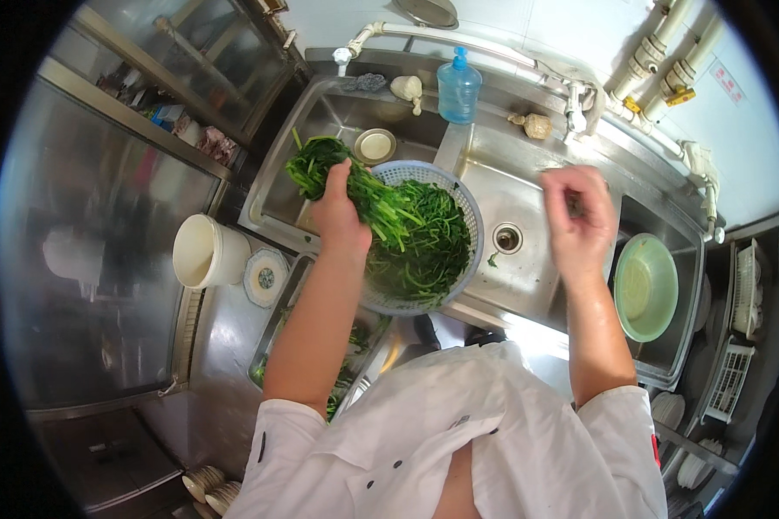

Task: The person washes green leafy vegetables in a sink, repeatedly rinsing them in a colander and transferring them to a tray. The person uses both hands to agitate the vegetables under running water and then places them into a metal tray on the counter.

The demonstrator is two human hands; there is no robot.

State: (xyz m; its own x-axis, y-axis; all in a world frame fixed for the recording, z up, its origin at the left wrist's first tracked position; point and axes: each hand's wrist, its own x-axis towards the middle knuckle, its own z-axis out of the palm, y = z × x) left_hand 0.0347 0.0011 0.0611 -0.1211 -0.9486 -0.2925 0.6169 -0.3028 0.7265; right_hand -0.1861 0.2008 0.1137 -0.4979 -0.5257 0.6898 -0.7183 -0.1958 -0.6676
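Note:
My left hand [341,220] grips a bunch of leafy greens [318,170], its cut stems hanging toward the colander. Beneath it, a pale blue-grey plastic colander [472,227] rests across the divider between two sink basins. More wet greens [438,250] lie inside that colander. Over the right side of the middle basin, my right hand [579,237] is raised with curled, blurred fingers. Whether anything small is in it cannot be made out. A scrap of leaf [492,260] lies by the drain [507,239].
A green plastic basin [646,289] sits in the right sink. A blue pump bottle [459,87] stands on the back ledge, below a white water pipe [454,37]. Left are a white bucket [198,252], a patterned plate [263,277] and a metal tray [259,347] with greens.

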